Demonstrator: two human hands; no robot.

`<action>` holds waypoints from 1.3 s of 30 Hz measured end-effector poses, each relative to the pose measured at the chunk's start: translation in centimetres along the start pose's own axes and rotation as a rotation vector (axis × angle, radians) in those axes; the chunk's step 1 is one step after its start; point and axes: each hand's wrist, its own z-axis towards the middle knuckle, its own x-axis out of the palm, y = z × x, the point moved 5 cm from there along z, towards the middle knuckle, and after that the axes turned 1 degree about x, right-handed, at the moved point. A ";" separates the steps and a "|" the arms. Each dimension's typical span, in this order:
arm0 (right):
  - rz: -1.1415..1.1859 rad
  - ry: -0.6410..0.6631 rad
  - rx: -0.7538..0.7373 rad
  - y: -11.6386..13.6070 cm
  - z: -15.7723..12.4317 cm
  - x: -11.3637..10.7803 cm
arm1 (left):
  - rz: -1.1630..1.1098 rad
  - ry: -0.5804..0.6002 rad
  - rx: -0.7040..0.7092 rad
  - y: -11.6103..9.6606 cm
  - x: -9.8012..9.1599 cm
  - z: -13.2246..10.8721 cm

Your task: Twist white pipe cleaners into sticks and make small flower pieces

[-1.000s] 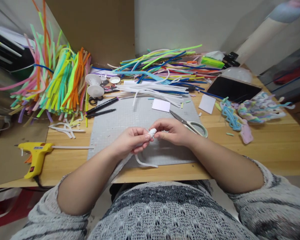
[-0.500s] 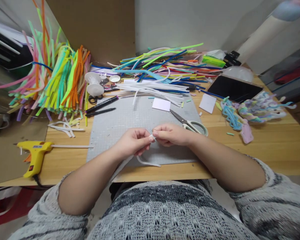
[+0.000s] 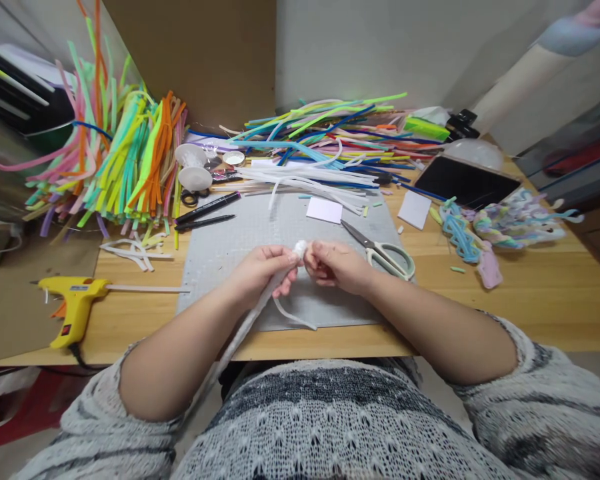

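Note:
A white pipe cleaner (image 3: 245, 329) is pinched in my left hand (image 3: 266, 270), its fuzzy tail running down past the table edge toward my lap. Its upper part forms a small white bunched coil (image 3: 301, 249) between my two hands. A thinner white end curls below my left fingers over the grey cutting mat (image 3: 220, 253). My right hand (image 3: 336, 265) is closed beside the coil, thumb and forefinger against its right side. Just past my right hand lie scissors (image 3: 380, 253) with pale handles, and a white card (image 3: 324, 210) sits behind both hands.
A yellow glue gun (image 3: 73, 303) lies at the left. Behind it stand bundled coloured pipe cleaners (image 3: 125, 160). Black markers (image 3: 207, 209), a spool (image 3: 194, 167) and loose pipe cleaners (image 3: 320, 133) fill the back. At right are a phone (image 3: 467, 180) and pastel braided pieces (image 3: 510, 223).
Both hands have risen slightly and turned, so the white coil now shows between them. More of the pipe cleaner's tail is visible. The view has shifted a little.

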 end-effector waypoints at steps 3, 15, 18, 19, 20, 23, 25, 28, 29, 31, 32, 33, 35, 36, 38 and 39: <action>-0.173 -0.144 -0.003 -0.1 0.0 0.2 | -0.127 -0.156 0.084 -0.7 -1.4 0.3; -0.173 -0.114 0.090 -1.1 0.8 4.0 | -0.163 -0.284 0.150 -0.6 -2.0 1.1; -0.159 -0.143 0.103 -1.0 0.7 3.4 | -0.148 -0.252 0.138 -0.3 -1.6 1.2; -0.158 -0.153 0.099 -1.0 0.6 3.2 | -0.137 -0.238 0.135 -0.3 -1.5 1.1; -0.155 -0.165 0.090 -1.0 0.6 3.0 | -0.131 -0.222 0.136 -0.2 -1.4 1.1; -0.119 -0.227 0.060 -0.9 0.5 2.1 | -0.140 -0.154 0.138 -0.1 -1.1 0.9; -0.077 -0.297 0.060 -0.8 0.4 1.3 | -0.130 -0.139 0.112 0.1 -1.3 0.8; -0.044 -0.380 0.067 -0.5 0.1 0.1 | -0.071 -0.137 0.035 0.4 -1.2 0.6; -0.040 -0.383 0.062 -0.4 0.1 0.0 | -0.057 -0.129 0.019 0.4 -1.0 0.5; -0.025 -0.356 0.045 -0.3 0.1 -0.1 | -0.058 -0.109 0.010 0.5 -0.6 0.5; -0.010 -0.333 0.036 -0.3 0.2 0.0 | -0.077 -0.092 0.010 0.5 -0.3 0.5; 0.012 -0.307 0.032 -0.3 0.2 0.1 | -0.110 -0.066 0.006 0.6 0.0 0.5; 0.064 -0.253 0.040 -0.5 0.3 0.4 | -0.196 0.001 -0.017 0.7 0.5 0.5; 0.082 -0.233 0.046 -0.6 0.4 0.6 | -0.232 0.028 -0.030 0.8 0.6 0.6; 0.096 -0.214 0.051 -0.6 0.4 0.7 | -0.270 0.050 -0.054 0.8 0.7 0.6; 0.094 -0.215 0.050 -0.6 0.4 0.7 | -0.273 0.044 -0.065 0.9 0.7 0.6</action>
